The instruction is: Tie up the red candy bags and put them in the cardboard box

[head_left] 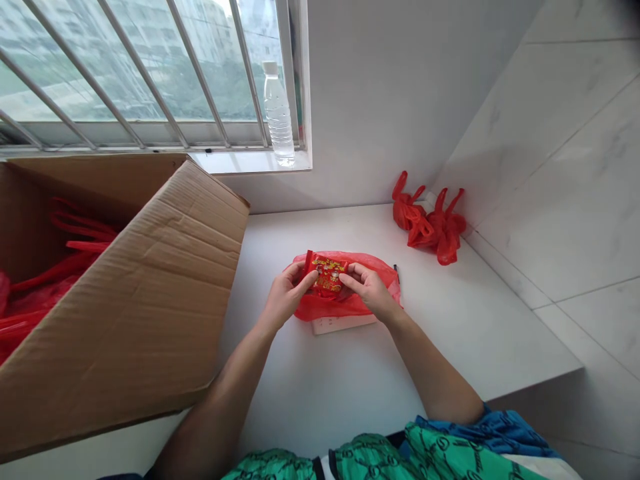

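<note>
While the left hand and right hand pinch a small red packet mid-frame, a red plastic bag lies beneath. Knotted red bags sit upper right on the white counter.

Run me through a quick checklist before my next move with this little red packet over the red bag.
1. Both hands on the red packet: ok. The left hand and right hand pinch it from either side.
2. Packet over the red bag: ok. The bag lies on the counter right beneath it.
3. Bag mouth open: cannot tell. The hands and packet cover it.
4. Bag resting on bare counter: not ok. A white block shows from under its near edge.
5. Room around the hands: ok. The cardboard box at left and the knotted red bags at the back right stand apart from them.
</note>
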Available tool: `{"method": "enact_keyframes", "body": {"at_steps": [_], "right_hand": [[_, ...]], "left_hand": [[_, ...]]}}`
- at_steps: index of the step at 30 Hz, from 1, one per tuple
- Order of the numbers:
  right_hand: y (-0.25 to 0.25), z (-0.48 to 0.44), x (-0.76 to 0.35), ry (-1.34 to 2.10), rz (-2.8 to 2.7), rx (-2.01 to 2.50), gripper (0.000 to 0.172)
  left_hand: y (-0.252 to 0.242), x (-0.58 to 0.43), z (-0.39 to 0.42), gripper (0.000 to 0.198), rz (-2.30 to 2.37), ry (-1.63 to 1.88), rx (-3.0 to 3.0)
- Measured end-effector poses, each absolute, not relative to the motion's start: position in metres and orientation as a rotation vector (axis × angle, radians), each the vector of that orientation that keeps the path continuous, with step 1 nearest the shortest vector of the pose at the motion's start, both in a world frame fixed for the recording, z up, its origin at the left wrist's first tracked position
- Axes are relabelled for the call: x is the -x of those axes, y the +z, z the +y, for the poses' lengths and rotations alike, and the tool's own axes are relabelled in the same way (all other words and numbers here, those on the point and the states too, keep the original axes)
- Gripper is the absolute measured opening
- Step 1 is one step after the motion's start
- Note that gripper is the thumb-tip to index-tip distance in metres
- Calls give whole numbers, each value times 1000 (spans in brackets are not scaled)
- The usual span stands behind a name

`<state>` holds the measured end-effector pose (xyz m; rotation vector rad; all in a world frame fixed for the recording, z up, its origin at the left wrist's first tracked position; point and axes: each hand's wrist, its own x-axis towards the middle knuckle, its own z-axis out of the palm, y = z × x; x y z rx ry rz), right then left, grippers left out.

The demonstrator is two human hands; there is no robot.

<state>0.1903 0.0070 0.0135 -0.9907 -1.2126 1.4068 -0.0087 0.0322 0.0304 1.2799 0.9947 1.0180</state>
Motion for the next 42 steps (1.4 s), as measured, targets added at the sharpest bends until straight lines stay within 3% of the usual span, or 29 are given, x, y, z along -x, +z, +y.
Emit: {"method": "enact_keyframes", "body": {"at_steps": [6, 11, 14, 20, 28, 31, 37, 42], "right_hand": [[8, 8, -194, 1301, -1371, 1077, 29], [3, 8, -205, 659, -1819, 1418, 25], [2, 6, -206, 568, -2045, 1409, 30], [0, 1, -199, 558, -2227, 1539, 55], [0, 7, -201, 293, -2008, 1564, 32], [2, 7, -204, 426, -1740, 1503, 29], [6, 6, -202, 1161, -1285, 1109, 23], [10, 3, -195, 1280, -1215, 1019, 22]], "left_hand": [[21, 14, 38, 44, 1048, 1031, -1471], [22, 26, 45, 38, 1424, 1096, -2019], [26, 28, 45, 39, 1494, 908, -2206], [22, 17, 44, 46, 1630, 353, -2400], [3, 8, 38, 33, 1444, 615, -2710], [1, 7, 37, 24, 1306, 623, -2745], [15, 2, 33, 29, 1174, 855, -2283], [20, -2, 31, 31, 1009, 1005, -1702]]}}
